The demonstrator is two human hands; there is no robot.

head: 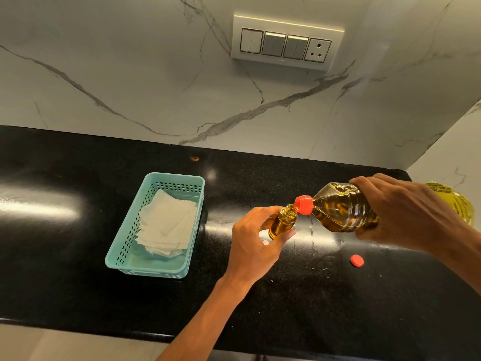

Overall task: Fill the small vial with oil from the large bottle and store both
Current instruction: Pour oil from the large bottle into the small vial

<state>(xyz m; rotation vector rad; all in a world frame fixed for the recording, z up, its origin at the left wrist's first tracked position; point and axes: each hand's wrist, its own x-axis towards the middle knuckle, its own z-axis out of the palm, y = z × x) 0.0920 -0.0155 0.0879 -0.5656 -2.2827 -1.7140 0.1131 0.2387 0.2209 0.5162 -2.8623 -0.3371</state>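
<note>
My left hand (253, 243) grips the small glass vial (282, 222), holding it slightly tilted just above the black counter. The vial is nearly full of golden oil. My right hand (406, 214) holds the large oil bottle (341, 208) tipped almost horizontal, its red neck ring (304, 204) touching the vial's open mouth. The bottle's yellow label (454, 199) shows past my right hand. A loose red cap (356, 260) lies on the counter below the bottle. A small pale object, perhaps the vial's cap (265, 242), peeks out beside my left thumb.
A teal plastic basket (118, 259) holding folded white paper napkins (166, 225) stands on the counter (65, 256) left of my hands. A marble wall with a switch panel (286, 43) rises behind. Small oil drips glisten near the red cap.
</note>
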